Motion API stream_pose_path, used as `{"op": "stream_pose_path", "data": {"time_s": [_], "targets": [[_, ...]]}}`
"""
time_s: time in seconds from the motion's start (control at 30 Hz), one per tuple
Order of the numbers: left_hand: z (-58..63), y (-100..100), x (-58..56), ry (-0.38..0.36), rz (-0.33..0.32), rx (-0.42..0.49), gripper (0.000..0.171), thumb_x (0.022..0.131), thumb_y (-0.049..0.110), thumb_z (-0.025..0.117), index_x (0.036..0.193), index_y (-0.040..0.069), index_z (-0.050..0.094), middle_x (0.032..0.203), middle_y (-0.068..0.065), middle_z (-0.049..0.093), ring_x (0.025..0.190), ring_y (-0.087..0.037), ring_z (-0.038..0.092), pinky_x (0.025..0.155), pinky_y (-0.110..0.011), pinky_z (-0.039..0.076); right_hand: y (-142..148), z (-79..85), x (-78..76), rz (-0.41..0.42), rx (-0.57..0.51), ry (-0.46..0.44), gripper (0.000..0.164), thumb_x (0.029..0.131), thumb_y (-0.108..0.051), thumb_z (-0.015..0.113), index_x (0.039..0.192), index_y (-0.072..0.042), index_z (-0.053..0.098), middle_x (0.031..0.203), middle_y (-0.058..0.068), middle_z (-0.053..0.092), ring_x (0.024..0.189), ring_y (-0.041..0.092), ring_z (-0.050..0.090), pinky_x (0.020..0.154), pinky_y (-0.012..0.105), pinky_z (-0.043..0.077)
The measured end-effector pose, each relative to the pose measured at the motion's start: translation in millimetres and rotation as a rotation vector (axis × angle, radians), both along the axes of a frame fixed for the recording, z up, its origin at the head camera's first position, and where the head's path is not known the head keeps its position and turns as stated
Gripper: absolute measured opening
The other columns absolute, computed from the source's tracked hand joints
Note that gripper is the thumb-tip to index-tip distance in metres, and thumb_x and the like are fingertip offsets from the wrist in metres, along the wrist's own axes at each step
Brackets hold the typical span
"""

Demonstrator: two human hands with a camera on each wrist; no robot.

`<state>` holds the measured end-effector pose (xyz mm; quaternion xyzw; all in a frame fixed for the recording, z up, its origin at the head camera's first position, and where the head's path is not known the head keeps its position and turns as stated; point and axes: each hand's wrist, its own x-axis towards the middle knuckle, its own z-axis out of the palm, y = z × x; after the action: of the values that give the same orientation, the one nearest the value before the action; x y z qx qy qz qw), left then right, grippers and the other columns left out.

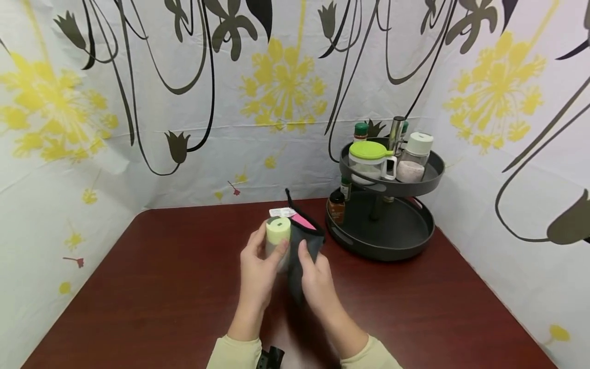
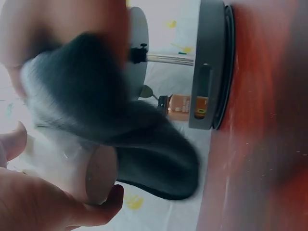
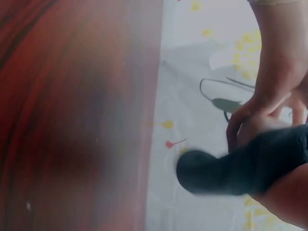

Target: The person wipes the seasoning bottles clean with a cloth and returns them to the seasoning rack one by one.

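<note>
My left hand (image 1: 254, 274) grips a small cylindrical container (image 1: 278, 233) with a pale green top and a whitish body. In the left wrist view, its round base (image 2: 102, 174) shows beside the fingers. My right hand (image 1: 319, 287) holds a dark grey fabric pouch (image 1: 313, 242), thumb on its near side. Pink lining (image 1: 303, 221) shows at the pouch's mouth, along with a black edge and a white tag (image 1: 282, 212). Container and pouch are side by side above the table, the pouch's lower end hanging down. My right fingers are mostly hidden behind the pouch in the head view.
A two-tier dark grey turntable (image 1: 382, 251) stands at the back right of the reddish-brown table (image 1: 184, 287). Its upper tier carries a green-lidded jar (image 1: 369, 160), a white-capped shaker (image 1: 415, 158) and other bottles. A brown spice bottle (image 1: 337, 207) stands on its lower tier. Patterned cloth hangs behind.
</note>
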<state>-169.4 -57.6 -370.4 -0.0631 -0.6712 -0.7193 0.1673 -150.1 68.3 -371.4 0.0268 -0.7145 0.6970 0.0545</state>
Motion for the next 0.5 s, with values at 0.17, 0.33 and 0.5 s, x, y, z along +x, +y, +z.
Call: {"op": "stream_pose_path", "data": {"time_s": [0.17,0.33,0.5], "targets": [[0.5,5.7,-13.4,0.01,-0.053,0.01,0.059,0.086,0.02,0.076,0.14,0.02,0.054,0.131,-0.002,0.059,0.125,-0.02,0.054,0.106,-0.047,0.041,13.2,7.1,-20.0,0.001,-0.018,-0.15,0.061,0.099,-0.06,0.037,0.124,-0.011,0.063,0.113,0.008,0.068,0.097,0.012,0.063,0.087,0.027,0.049],[0.9,15.4,-24.2,0.012,-0.079,-0.029,0.06,0.086,0.02,0.077,0.141,0.018,0.054,0.13,-0.003,0.059,0.125,-0.019,0.053,0.106,-0.045,0.042,19.9,29.6,-25.8,-0.003,-0.108,-0.014,0.056,0.101,-0.056,0.038,0.128,-0.012,0.059,0.119,0.008,0.065,0.105,0.016,0.063,0.089,0.027,0.051],[5.0,12.1,-26.3,0.003,-0.099,-0.065,0.057,0.087,0.024,0.076,0.14,0.021,0.055,0.128,-0.002,0.06,0.123,-0.02,0.054,0.106,-0.047,0.043,18.5,39.8,-24.4,0.0,-0.104,0.109,0.055,0.101,-0.055,0.039,0.122,-0.008,0.058,0.112,0.01,0.062,0.099,0.018,0.061,0.085,0.027,0.051]]}}
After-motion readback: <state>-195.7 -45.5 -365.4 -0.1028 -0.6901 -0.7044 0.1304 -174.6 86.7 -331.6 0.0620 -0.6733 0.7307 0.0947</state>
